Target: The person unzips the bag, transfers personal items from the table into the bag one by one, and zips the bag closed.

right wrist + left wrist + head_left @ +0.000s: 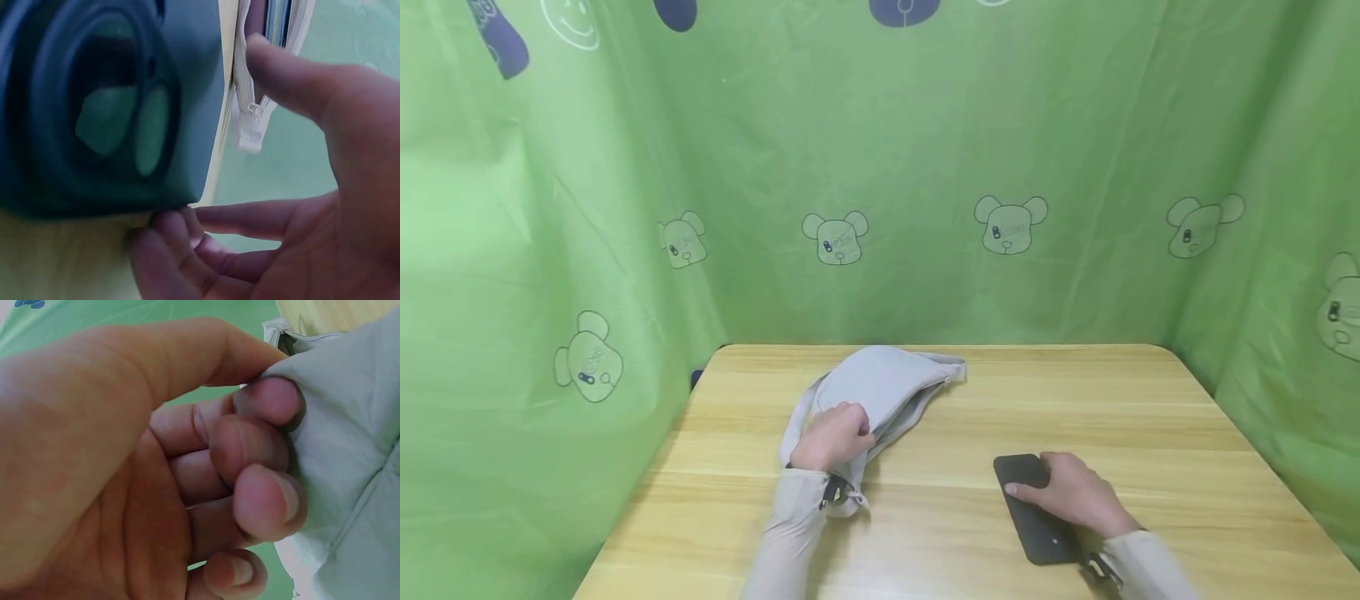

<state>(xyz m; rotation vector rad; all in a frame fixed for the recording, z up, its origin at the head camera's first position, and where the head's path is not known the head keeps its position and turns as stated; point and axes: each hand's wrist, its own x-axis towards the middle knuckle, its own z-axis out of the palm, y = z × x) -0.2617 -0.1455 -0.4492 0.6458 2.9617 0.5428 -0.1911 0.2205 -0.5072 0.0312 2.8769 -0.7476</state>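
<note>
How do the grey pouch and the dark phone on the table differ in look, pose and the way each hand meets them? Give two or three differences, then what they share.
The grey pouch is pale, soft and rumpled; the dark phone is flat and rigid. The left hand pinches the pouch's fabric with curled fingers; the right hand lies on the phone with its fingertips at its edge. The pouch lies farther back, the phone nearer. Both rest on the wooden table.

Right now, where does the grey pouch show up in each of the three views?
Head: the grey pouch lies at table centre, far side, its near end gripped by the left hand.
Left wrist: fills the right edge, pinched by the fingertips.
Right wrist: only its zipper end, top centre.
Shared landmark: the green curtain.
</note>
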